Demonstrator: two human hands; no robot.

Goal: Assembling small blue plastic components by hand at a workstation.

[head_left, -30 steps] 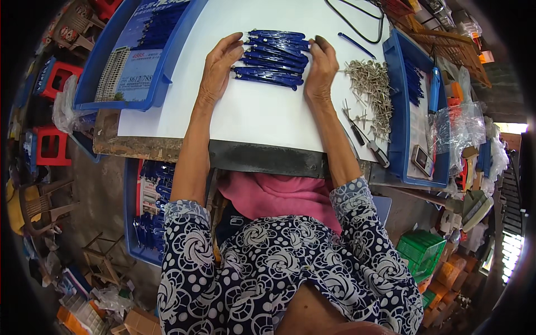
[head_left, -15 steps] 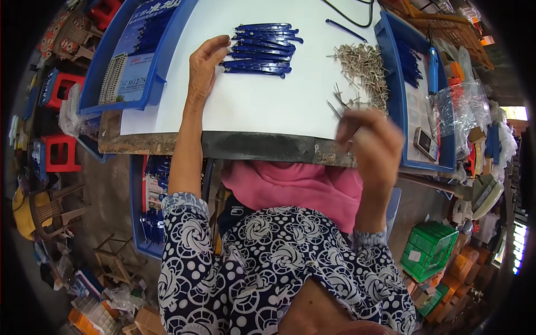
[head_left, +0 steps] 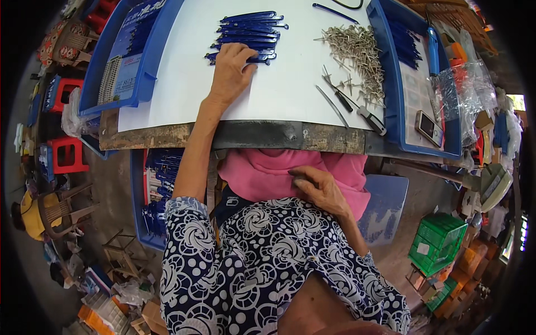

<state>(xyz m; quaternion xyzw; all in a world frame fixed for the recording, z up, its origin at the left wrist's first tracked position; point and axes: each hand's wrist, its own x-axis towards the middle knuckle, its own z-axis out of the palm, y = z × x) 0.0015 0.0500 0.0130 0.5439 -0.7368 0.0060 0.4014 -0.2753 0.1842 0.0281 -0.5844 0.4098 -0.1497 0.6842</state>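
Note:
My left hand (head_left: 231, 72) rests on the near end of a row of slim dark blue strips (head_left: 250, 33), which lie side by side on white paper. Its bent fingers and thumb close around the nearest blue strip (head_left: 268, 57); the fingertips are partly hidden. Below the table edge, my right hand (head_left: 321, 191) hovers at or on the pink cloth (head_left: 257, 176) over my lap. Its fingers are loosely bent, thumb apart from the index finger, with nothing visible between them. A screwdriver with a grey-black handle (head_left: 371, 120) and a thin curved metal tool (head_left: 331, 106) lie near the table's front edge.
A pile of metal pins with flat heads (head_left: 357, 56) covers the right of the paper. Blue trays flank it: the left tray (head_left: 146, 84) and the right tray (head_left: 395, 100), which holds more strips and a mobile phone (head_left: 429, 128). One loose strip (head_left: 335, 12) lies at the back.
My right hand has moved from the tools at the table edge down to my lap. My left hand has shifted from beside the strips' left ends onto the nearest ones.

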